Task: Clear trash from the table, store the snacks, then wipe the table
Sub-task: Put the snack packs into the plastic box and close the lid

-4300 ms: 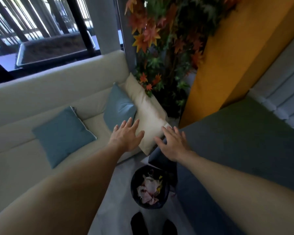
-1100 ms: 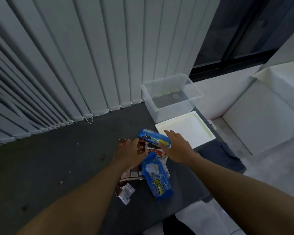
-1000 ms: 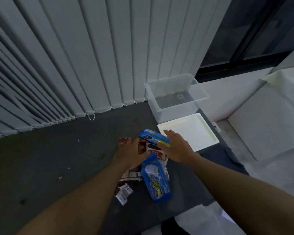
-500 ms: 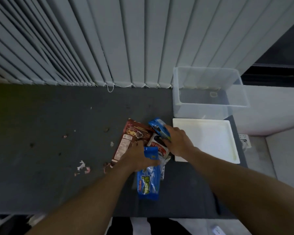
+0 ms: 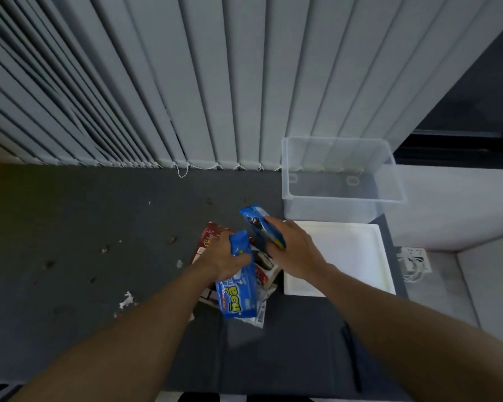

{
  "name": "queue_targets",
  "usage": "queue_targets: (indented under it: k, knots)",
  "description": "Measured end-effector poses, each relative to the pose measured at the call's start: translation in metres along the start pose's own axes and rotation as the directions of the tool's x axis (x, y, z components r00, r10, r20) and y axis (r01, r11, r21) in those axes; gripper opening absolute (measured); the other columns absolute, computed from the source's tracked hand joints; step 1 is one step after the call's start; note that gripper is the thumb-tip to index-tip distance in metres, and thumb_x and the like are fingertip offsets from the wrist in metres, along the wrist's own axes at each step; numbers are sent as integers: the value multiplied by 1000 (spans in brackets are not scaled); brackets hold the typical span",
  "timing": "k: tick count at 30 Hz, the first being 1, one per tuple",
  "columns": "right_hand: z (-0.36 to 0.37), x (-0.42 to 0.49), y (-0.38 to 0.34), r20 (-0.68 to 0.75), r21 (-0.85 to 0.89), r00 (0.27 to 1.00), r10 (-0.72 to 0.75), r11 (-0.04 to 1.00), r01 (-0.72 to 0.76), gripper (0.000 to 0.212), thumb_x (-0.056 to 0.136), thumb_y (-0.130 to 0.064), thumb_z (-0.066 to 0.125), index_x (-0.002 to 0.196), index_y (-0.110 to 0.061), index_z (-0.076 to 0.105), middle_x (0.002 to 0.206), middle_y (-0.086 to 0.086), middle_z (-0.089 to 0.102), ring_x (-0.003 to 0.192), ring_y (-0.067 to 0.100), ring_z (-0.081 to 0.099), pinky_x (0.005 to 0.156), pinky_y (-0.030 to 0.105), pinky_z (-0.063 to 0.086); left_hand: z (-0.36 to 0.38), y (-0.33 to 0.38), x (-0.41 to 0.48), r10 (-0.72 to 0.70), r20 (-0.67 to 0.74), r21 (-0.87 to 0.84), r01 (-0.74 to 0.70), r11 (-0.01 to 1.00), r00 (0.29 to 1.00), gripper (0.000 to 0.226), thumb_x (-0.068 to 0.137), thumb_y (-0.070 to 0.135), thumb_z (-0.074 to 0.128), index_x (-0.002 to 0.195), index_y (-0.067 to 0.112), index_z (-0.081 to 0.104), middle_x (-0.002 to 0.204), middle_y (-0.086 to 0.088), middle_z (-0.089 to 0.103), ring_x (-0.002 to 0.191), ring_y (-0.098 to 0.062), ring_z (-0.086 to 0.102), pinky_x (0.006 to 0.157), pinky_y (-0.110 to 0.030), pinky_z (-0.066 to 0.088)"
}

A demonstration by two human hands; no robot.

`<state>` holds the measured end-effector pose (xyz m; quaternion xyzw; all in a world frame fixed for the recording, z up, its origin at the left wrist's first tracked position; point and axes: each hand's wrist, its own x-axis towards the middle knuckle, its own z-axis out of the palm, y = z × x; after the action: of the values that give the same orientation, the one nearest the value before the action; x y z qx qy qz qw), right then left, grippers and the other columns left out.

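Note:
On the dark table (image 5: 99, 227) lies a small heap of snack packets. My left hand (image 5: 221, 256) grips a long blue packet with yellow lettering (image 5: 240, 294) near its top end. My right hand (image 5: 294, 253) holds a blue biscuit packet (image 5: 259, 223), lifted slightly above the heap. Under both hands lie a brown-red packet (image 5: 211, 235) and a red-and-white packet (image 5: 263, 269). A clear plastic box (image 5: 340, 181) stands empty at the table's far right, with its white lid (image 5: 352, 250) flat on the table in front of it.
Crumbs and small scraps (image 5: 127, 300) are scattered over the left half of the table. Grey vertical blinds (image 5: 186, 82) hang behind the table. A white power strip (image 5: 413, 256) lies on the floor to the right, by a pale sofa (image 5: 491, 285).
Both packets have come up off the heap: my left hand has closed round the long blue packet, and my right hand has raised the biscuit packet. Earlier I faced a sofa and bin.

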<state>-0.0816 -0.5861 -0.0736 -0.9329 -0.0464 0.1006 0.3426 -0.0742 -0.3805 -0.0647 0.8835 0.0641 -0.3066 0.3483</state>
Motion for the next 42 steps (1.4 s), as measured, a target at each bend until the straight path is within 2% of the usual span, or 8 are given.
queue_targets:
  k: [8,12,18,21,25,30,36,42]
  knots:
    - [-64,28,-3,-377,-6,905,-198,977,211,57,90,-24,61,145,-24,45,118,5,54,93,9,50,76,5,37,-34,59,13,34,-153,6,-34,999,988,57,82,42,76,112,17,35,93,0,61,77,-18,65,70,-36,55]
    - [-101,51,10,-469,62,882,-31,996,68,55,90,-24,61,143,-25,48,112,3,47,92,12,50,83,18,39,-42,88,24,55,-181,-64,-67,996,982,57,81,42,76,114,18,36,98,-3,65,80,-20,69,78,-42,60]
    - [-133,95,36,-320,-153,932,170,962,-228,51,90,-34,60,139,-25,50,110,9,54,93,30,58,82,32,44,-48,103,38,61,-171,-57,-72,996,983,55,84,39,76,115,17,37,90,3,62,76,-15,66,74,-38,58]
    - [-126,122,46,-113,-305,964,239,916,-262,45,88,-41,58,129,-23,56,116,10,64,104,33,61,83,33,43,-49,94,41,30,-173,-92,-46,995,985,51,86,35,75,115,15,38,87,5,60,70,-8,62,56,-24,47]
    - [-102,144,48,19,-396,954,299,879,-267,44,88,-31,64,128,-16,55,121,9,62,108,29,58,88,33,44,-49,74,43,-20,-152,-119,2,993,988,49,87,35,74,113,16,38,89,4,62,69,-7,64,53,-21,45]
    - [-83,159,48,247,-342,913,324,911,-230,53,87,-38,70,131,-12,54,122,6,59,121,28,56,100,37,44,-53,55,45,-77,-145,-144,56,988,986,51,85,37,75,114,18,37,91,5,61,73,-9,65,55,-23,47]
    - [-89,157,46,428,-262,813,396,915,-308,86,94,-24,64,159,-19,8,163,12,19,149,33,20,119,41,17,-52,48,43,-100,-141,-182,74,981,985,49,87,33,74,115,17,37,90,4,62,73,-10,66,56,-24,49]
    - [-90,155,42,413,-236,821,394,917,-321,84,94,-22,63,159,-17,10,162,12,22,148,32,23,118,40,19,-55,61,41,-63,-142,-190,35,981,988,48,88,31,73,115,16,38,90,4,63,71,-9,66,53,-21,47]
